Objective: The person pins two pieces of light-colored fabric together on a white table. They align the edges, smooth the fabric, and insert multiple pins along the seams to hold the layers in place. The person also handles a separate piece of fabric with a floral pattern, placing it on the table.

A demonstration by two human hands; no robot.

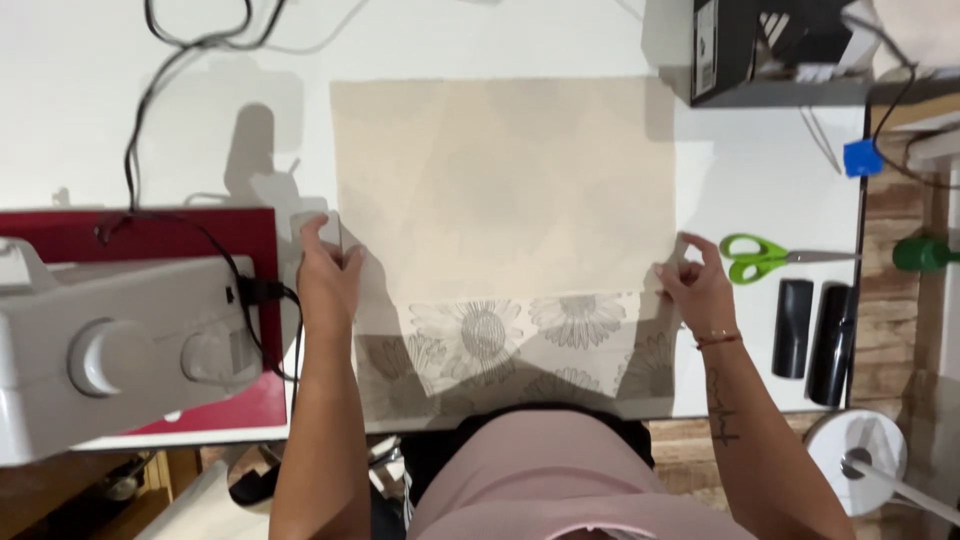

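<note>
A large rectangle of beige fabric (505,185) lies flat on the white table (760,190), its near edge turned back so that a strip printed with grey sunflowers (520,335) shows along the front. The step in hand looks like folding or squaring up this near hem: the left hand (326,272) pinches the cloth's left corner between thumb and fingers, and the right hand (697,282) pinches the right corner the same way, so the fabric is stretched between the two grips with its body lying beyond them, away from the person. As a judgement, the next move calls for both hands to travel evenly, keeping the fold line straight and parallel to the far edge, without dragging the sheet askew. The green-handled scissors (765,257) lie just right of the right hand, apart from the cloth; two black cylinders (812,335) sit nearer the table's edge. A grey-white sewing machine (120,345) stands to the left on a red mat (150,238).
</note>
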